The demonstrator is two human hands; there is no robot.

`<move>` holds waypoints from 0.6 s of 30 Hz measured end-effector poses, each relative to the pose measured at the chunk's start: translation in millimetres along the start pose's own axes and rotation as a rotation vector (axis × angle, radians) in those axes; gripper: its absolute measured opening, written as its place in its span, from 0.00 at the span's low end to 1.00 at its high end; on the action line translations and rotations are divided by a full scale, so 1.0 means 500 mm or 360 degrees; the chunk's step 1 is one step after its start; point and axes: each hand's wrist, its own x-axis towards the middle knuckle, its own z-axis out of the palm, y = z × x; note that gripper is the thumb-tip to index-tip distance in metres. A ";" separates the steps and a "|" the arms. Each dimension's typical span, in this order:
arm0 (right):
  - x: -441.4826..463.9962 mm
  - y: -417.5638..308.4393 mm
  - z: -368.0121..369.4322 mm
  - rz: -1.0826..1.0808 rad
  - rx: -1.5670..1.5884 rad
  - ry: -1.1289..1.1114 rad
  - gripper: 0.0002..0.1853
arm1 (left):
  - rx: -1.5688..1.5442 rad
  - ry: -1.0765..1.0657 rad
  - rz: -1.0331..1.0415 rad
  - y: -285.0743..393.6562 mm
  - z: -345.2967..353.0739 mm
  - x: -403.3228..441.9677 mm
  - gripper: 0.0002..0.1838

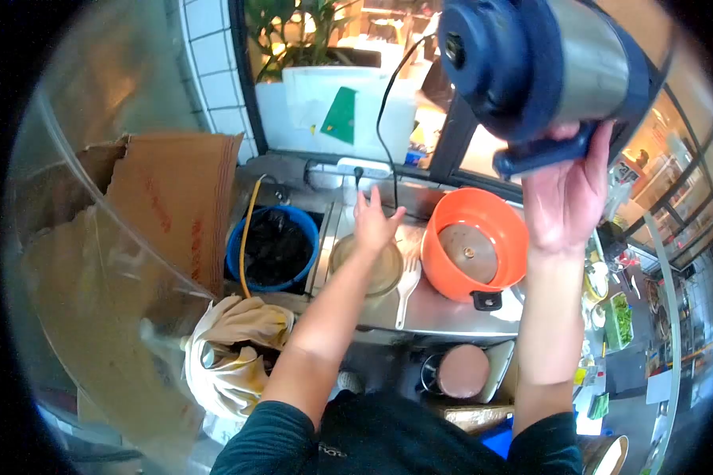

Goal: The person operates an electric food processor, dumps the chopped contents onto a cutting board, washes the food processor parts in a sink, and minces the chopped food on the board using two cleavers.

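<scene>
My right hand (566,190) is raised at the right and closed around the handle of a large blue and steel jug (586,63), which is tilted up near the window. My left hand (376,224) reaches over the steel counter (459,313) with its fingers spread, holding nothing. Just beyond its fingertips is a black plug (359,172) in a white power strip (366,166). Under the left wrist lies a round lid or dish (382,277), partly hidden by the arm. Beside it rest a pale slotted spatula (409,289) and an orange pot (444,245) with a metal bottom.
A blue bucket lined with black plastic (313,249) stands left, near a yellow hose (249,229) and a big cardboard sheet (174,206). Cloth (230,380) hangs lower left. A black cord (380,119) rises along the window. A round stool (463,370) is below the counter.
</scene>
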 end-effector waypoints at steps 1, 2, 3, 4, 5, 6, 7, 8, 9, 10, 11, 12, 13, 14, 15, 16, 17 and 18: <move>-0.020 -0.029 0.014 -0.0031 0.0012 0.0056 0.25 | -0.0006 -0.0085 0.0069 -0.030 0.028 0.008 0.40; -0.052 -0.061 0.025 -0.0110 0.0071 0.0132 0.25 | 0.0006 -0.0219 0.0141 -0.036 0.029 0.036 0.33; -0.084 -0.093 0.036 -0.0192 0.0127 0.0206 0.26 | -0.0030 -0.0360 -0.0083 0.003 -0.011 0.044 0.31; -0.115 -0.125 0.047 -0.0277 0.0178 0.0277 0.28 | 0.0205 -0.0224 0.0028 -0.050 0.019 0.098 0.32; -0.148 -0.155 0.053 -0.0280 0.0141 0.0172 0.30 | 0.0125 -0.0128 -0.0264 -0.013 -0.013 0.122 0.34; -0.180 -0.187 0.045 -0.0199 0.0057 -0.0110 0.30 | 0.0007 0.0021 -0.0311 0.004 -0.033 0.152 0.37; -0.224 -0.219 0.058 -0.0384 0.0162 0.0217 0.30 | -0.0221 0.0413 -0.0108 0.032 -0.042 0.173 0.39; -0.267 -0.248 0.060 -0.0333 0.0181 0.0268 0.30 | -0.0476 0.0467 -0.0059 0.056 -0.052 0.201 0.34; -0.323 -0.278 0.046 -0.0346 0.0101 0.0392 0.29 | -0.0684 0.0281 -0.0049 0.152 -0.122 0.175 0.31; -0.379 -0.308 0.032 -0.0352 0.0020 0.0517 0.29 | -0.1095 0.0199 0.0005 0.219 -0.156 0.153 0.31; -0.443 -0.328 0.010 -0.0383 -0.0126 0.0689 0.29 | -0.1378 0.0163 0.0079 0.272 -0.175 0.137 0.30; -0.508 -0.347 -0.012 -0.0397 -0.0274 0.0866 0.28 | -0.1404 0.0098 0.0136 0.340 -0.209 0.097 0.29; -0.571 -0.356 -0.028 -0.0373 -0.0378 0.1023 0.28 | -0.1422 0.0029 0.0190 0.405 -0.242 0.046 0.29; -0.640 -0.364 -0.051 -0.0240 -0.0239 0.1016 0.26 | -0.1418 -0.0050 0.0315 0.456 -0.259 -0.001 0.29; -0.684 -0.365 -0.046 -0.0084 -0.0218 0.1028 0.22 | -0.1415 -0.0125 0.0436 0.497 -0.270 -0.052 0.29; -0.728 -0.366 -0.040 0.0073 -0.0196 0.1035 0.20 | -0.1408 -0.0199 0.0551 0.523 -0.271 -0.101 0.29; -0.749 -0.350 -0.013 0.0249 -0.0284 0.1067 0.17 | -0.1361 -0.0385 0.0746 0.534 -0.267 -0.145 0.28; -0.761 -0.327 0.013 0.0400 -0.0482 0.1346 0.15 | -0.1398 -0.0557 0.0756 0.561 -0.268 -0.204 0.23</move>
